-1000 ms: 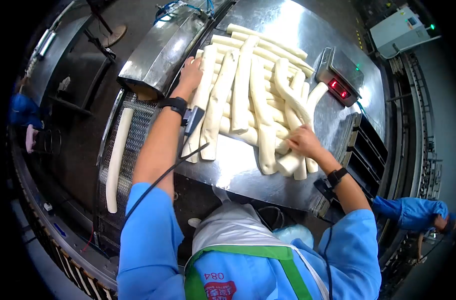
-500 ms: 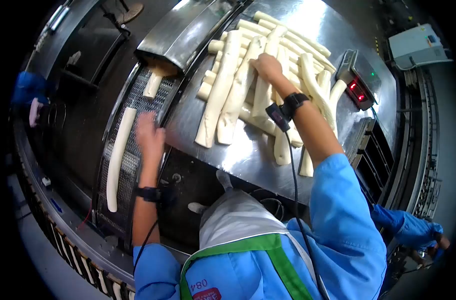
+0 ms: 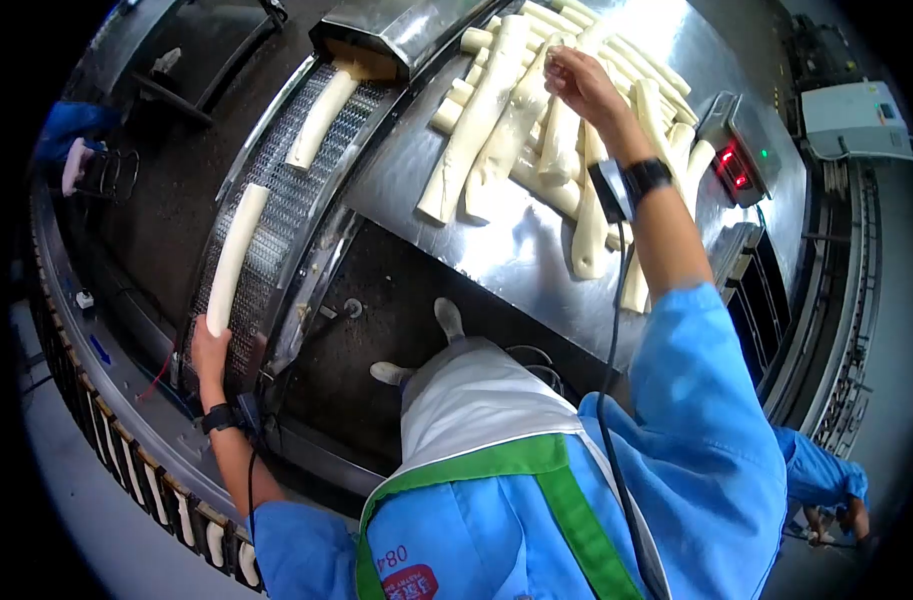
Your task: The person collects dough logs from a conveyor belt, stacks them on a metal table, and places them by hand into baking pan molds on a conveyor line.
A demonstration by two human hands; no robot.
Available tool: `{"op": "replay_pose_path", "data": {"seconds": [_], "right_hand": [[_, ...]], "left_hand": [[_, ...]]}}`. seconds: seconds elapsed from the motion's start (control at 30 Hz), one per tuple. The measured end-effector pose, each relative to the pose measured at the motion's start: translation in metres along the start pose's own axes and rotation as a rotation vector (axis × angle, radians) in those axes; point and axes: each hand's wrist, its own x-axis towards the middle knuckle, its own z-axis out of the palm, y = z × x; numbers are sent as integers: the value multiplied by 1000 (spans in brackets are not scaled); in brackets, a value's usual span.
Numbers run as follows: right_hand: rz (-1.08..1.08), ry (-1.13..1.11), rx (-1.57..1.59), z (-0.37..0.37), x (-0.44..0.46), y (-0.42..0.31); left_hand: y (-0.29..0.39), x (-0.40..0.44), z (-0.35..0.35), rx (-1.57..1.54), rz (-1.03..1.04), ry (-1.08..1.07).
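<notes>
My left hand (image 3: 211,345) is closed round the near end of a long pale dough roll (image 3: 236,248) that lies on the mesh conveyor (image 3: 271,205). A second roll (image 3: 321,122) comes out of the metal housing farther up the belt. Over the metal table (image 3: 406,165), my right hand (image 3: 576,82) is at the upper part of a dough roll (image 3: 506,140) in the crisscross pile, fingers partly curled. Whether its fingertips touch the dough is hard to tell.
A scale (image 3: 733,160) with red digits stands at the table's right side, beside a black slotted rack (image 3: 756,295). The metal housing (image 3: 401,35) covers the belt's far end. A co-worker in blue (image 3: 821,475) is at lower right. Another conveyor curves along the left.
My left hand has gone from the pile to the roll on the belt and taken hold of its end. My right hand moved up the pile. A second roll has emerged from the housing.
</notes>
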Motion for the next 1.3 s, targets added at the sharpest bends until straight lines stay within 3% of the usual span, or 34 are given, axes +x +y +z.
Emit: {"op": "replay_pose_path", "data": {"seconds": [0.07,0.13,0.2,0.27,0.4,0.53,0.67,0.73,0.77,0.8,0.83,0.87,0.93,1.0,1.07,1.1,1.13,1.2,1.27,1.3], "right_hand": [[27,-36,-240,44,-40,-2],[211,-151,-641,55,-70,27],[255,-83,-911,79,-101,59],[282,37,-959,78,-113,91],[180,164,-1264,88,-117,113],[182,237,-1391,107,-121,111],[105,262,-1322,123,-125,115],[-54,138,-1348,131,-135,134],[-157,-123,-1204,143,-148,127],[-342,-165,-1186,168,-160,125],[-349,-257,-1105,184,-167,124],[-216,-308,-1221,199,-170,118],[-100,-264,-1340,205,-162,131],[-300,-227,-1326,193,-141,157],[-270,-222,-1417,189,-120,177],[-436,-274,-1353,170,-108,197],[-95,-422,-1400,173,-98,184],[-180,-534,-1614,194,-68,158],[-131,-450,-1625,206,-25,151],[-361,-463,-1551,220,-7,142]], "left_hand": [[-1,-10,-8,-142,22,-52],[7,-21,-19,-487,-52,-162],[22,-36,-36,-597,-168,-225],[27,-51,-47,-991,-149,-171],[38,-64,-68,-1164,-182,-103],[51,-71,-83,-1322,-189,-53],[81,-69,-98,-1511,-27,-45],[102,-68,-104,-1598,29,-45],[105,-62,-103,-1659,76,-74],[105,-57,-99,-1715,116,-102],[109,-54,-99,-1743,118,-87],[116,-53,-98,-1774,123,-73],[128,-54,-94,-1839,128,-42],[144,-60,-97,-1856,211,-29],[137,-59,-80,-1855,140,-65],[143,-64,-81,-1850,70,-19],[146,-70,-80,-1849,4,23],[137,-77,-88,-1811,32,-11],[117,-80,-88,-1886,43,20],[107,-87,-95,-1920,3,20]]}}
